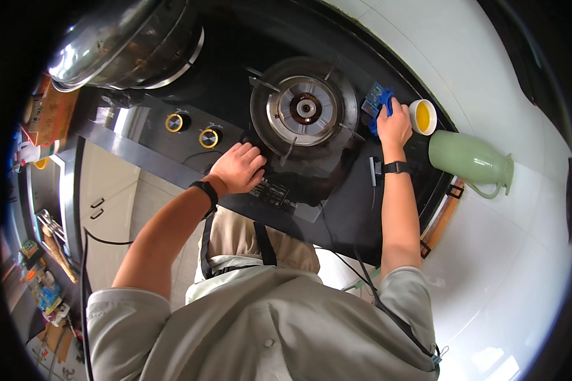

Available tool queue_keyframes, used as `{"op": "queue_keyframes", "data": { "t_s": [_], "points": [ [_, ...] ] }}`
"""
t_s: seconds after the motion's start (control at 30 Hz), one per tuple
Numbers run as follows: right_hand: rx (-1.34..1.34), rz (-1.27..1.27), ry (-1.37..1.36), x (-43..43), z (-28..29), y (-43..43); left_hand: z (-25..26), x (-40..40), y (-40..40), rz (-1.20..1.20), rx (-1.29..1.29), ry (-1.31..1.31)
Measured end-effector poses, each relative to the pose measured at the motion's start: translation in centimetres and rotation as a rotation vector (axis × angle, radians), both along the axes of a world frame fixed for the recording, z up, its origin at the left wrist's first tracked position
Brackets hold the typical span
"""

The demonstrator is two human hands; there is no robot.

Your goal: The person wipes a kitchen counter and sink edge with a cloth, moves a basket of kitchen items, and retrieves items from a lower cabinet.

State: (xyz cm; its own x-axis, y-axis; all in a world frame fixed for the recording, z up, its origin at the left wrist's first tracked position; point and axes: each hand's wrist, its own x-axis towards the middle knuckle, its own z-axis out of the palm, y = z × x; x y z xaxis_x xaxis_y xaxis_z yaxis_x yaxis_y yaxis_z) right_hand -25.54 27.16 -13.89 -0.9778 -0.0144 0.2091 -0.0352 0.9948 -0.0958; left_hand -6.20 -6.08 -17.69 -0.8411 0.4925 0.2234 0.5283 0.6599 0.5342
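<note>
My right hand (394,125) grips a crumpled blue cloth (386,104) on the black glass cooktop, to the right of the gas burner (306,108). Beside its knuckles stands a small white bowl (413,116) with yellow content. My left hand (239,167) rests with curled fingers on the cooktop's front part, between the burner and the control knobs (209,138); nothing is visible in it. A blue patterned packet or sticker (372,99) lies next to the cloth; which of the two cannot be told.
A pale green pitcher (469,158) is by the cooktop's right end, near the white tiled wall (495,228). At the upper left a large metal pot (128,47) sits on the other burner. A cardboard box (57,114) and kitchen items fill the left side. A thin cable runs near my right wrist.
</note>
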Motion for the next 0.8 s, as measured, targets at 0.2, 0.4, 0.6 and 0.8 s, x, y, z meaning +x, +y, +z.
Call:
{"op": "queue_keyframes", "data": {
  "t_s": [0.2,0.4,0.6,0.8],
  "points": [
    [-0.001,0.017,-0.023,0.4,0.0,-0.1,0.2,0.0,0.1,0.000,0.006,-0.003],
    [-0.012,-0.005,-0.013,0.9,-0.2,-0.4,0.1,0.1,0.1,-0.002,-0.003,-0.001],
    [0.025,-0.032,-0.098,0.6,-1.2,0.1,0.0,0.3,0.3,0.000,-0.009,-0.022],
    [0.064,-0.030,-0.120,0.4,-1.2,0.2,0.0,0.3,0.3,0.006,-0.001,-0.014]
  ]
}}
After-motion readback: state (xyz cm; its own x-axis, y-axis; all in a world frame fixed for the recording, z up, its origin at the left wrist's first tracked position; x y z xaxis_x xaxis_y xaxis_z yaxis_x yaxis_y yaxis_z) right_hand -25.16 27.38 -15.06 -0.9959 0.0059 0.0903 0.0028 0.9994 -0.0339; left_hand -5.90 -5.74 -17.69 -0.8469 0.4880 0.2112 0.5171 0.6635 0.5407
